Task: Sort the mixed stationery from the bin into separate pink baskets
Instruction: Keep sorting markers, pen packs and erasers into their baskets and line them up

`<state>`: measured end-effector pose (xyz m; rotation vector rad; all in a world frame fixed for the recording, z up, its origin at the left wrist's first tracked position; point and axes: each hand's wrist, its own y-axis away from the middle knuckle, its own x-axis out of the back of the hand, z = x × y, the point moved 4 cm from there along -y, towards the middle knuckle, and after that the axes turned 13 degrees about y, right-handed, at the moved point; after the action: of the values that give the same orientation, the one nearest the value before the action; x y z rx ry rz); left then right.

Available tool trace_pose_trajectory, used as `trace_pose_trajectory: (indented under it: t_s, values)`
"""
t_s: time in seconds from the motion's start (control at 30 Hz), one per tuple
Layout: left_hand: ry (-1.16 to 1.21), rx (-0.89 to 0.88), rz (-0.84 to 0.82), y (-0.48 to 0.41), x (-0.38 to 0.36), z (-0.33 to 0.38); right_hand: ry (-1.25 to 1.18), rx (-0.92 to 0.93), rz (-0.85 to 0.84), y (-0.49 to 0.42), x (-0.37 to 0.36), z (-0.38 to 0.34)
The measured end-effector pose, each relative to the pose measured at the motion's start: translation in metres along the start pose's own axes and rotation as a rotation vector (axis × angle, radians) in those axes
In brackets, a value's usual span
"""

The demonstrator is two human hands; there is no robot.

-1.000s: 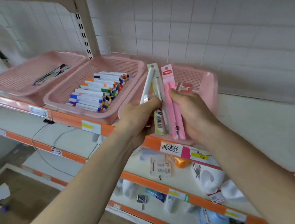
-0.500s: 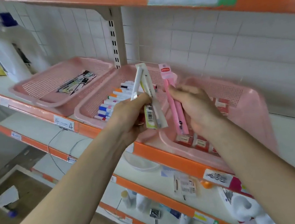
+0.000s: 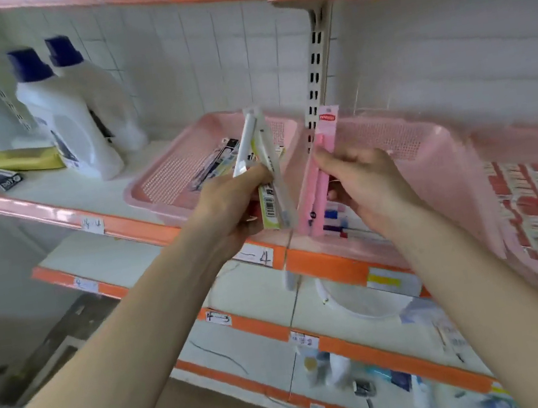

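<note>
Two hands are raised in front of the orange-edged shelf (image 3: pixel 331 266), each closed round a pack of pens. The left hand (image 3: pixel 233 208) grips a white-and-green blister pack (image 3: pixel 262 156) by its lower half. Its barcode end sticks out below the fingers, and whether one pack or two are held cannot be told. The right hand (image 3: pixel 369 186) pinches a pink pen pack (image 3: pixel 321 179) upright, thumb near its middle; the print on its red header is too blurred to read.

Three pink baskets stand on the shelf behind. The left basket (image 3: pixel 168 183) holds dark packs, partly hidden by the white-and-green pack. The middle basket (image 3: pixel 400 140) is mostly covered by the right hand, with only a few marker ends (image 3: pixel 333 217) showing. The right basket (image 3: pixel 528 139), smeared by motion and cut off at the frame edge, holds small red-and-white packets (image 3: pixel 535 211). Two white bottles (image 3: pixel 73 127) stand far left.
</note>
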<state>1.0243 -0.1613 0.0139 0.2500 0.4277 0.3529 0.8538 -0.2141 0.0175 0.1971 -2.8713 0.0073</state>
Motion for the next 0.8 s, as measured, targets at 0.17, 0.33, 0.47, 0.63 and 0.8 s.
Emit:
trace_pose_trajectory:
  t_s: [0.17, 0.33, 0.47, 0.63, 0.8]
  values:
    - [-0.005, 0.01, 0.009, -0.016, 0.046, 0.021, 0.047, -0.013, 0.005, -0.01, -0.04, -0.01]
    - [-0.006, 0.006, 0.014, -0.037, 0.064, 0.035, 0.08, -0.034, -0.075, -0.033, -0.064, -0.011]
    - [-0.031, -0.025, 0.048, -0.058, 0.074, 0.047, 0.133, -0.031, -0.109, -0.055, -0.078, -0.015]
    - [-0.053, -0.048, 0.037, -0.084, 0.078, 0.065, 0.172, -0.019, -0.134, -0.083, -0.09, -0.029]
    - [-0.07, -0.057, 0.014, -0.109, 0.078, 0.08, 0.212, -0.041, -0.121, -0.113, -0.099, -0.037]
